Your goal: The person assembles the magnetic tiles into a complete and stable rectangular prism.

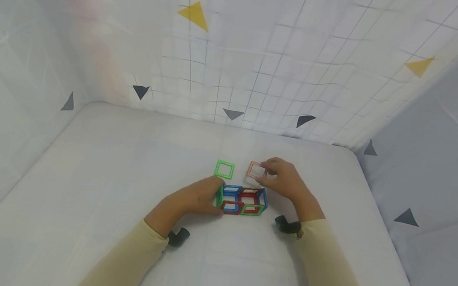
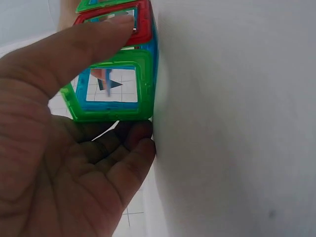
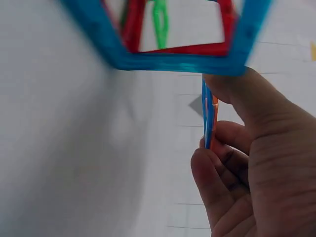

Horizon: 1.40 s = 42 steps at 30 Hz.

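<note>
A low box of magnetic tiles (image 1: pixel 241 208), made of red, blue and green square frames, stands on the table in the head view. My left hand (image 1: pixel 196 197) grips its left end, thumb along the near side and fingers at the far side. The green end tile (image 2: pixel 144 84) faces the palm in the left wrist view. Beyond the box's right part, my right hand (image 1: pixel 286 180) pinches an orange square tile (image 1: pixel 250 169) between thumb and fingers, apart from the box. Blue also shows along the held piece (image 3: pixel 209 118) in the right wrist view; whether that is a second tile, I cannot tell.
A loose green square tile (image 1: pixel 216 169) lies flat just beyond the box's left part. The white table (image 1: pixel 219 268) ends at a white grid-lined back wall (image 1: pixel 243 63) with dark and yellow triangles. Grey-white side walls (image 1: pixel 434 154) stand left and right.
</note>
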Each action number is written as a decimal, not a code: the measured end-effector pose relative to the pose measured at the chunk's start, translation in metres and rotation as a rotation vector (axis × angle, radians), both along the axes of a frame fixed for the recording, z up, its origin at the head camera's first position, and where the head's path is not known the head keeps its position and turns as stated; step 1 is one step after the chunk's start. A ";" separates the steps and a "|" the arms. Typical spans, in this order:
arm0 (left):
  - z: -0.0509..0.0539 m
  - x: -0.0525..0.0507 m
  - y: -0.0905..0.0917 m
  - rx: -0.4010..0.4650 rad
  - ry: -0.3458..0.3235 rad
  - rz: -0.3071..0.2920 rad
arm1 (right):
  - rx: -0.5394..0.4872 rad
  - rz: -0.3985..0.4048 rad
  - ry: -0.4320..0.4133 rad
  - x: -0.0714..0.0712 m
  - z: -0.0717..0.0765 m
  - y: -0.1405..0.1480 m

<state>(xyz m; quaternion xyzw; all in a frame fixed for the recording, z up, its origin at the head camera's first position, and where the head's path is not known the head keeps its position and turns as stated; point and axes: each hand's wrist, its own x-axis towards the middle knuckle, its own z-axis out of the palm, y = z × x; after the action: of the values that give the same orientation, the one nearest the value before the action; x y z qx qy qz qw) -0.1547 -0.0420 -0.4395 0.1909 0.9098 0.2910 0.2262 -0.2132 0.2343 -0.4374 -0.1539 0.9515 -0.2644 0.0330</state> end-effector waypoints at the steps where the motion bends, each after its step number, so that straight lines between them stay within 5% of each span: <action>1: 0.001 0.000 0.000 0.002 -0.001 0.001 | -0.011 0.007 0.011 0.001 0.003 0.000; 13: 0.000 0.001 -0.002 0.036 -0.008 0.009 | -0.051 0.113 0.067 0.028 0.031 -0.020; 23: -0.002 -0.001 -0.002 0.012 0.007 -0.002 | -0.032 0.255 0.075 0.046 0.031 -0.035; 42: -0.003 0.000 -0.002 0.028 0.009 -0.006 | -0.024 0.359 0.059 0.056 0.026 -0.042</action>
<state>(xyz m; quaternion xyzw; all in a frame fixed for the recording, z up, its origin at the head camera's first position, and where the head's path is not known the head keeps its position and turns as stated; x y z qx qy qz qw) -0.1550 -0.0439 -0.4424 0.1983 0.9060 0.3021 0.2205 -0.1571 0.1918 -0.4112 -0.3294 0.9060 -0.2612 0.0497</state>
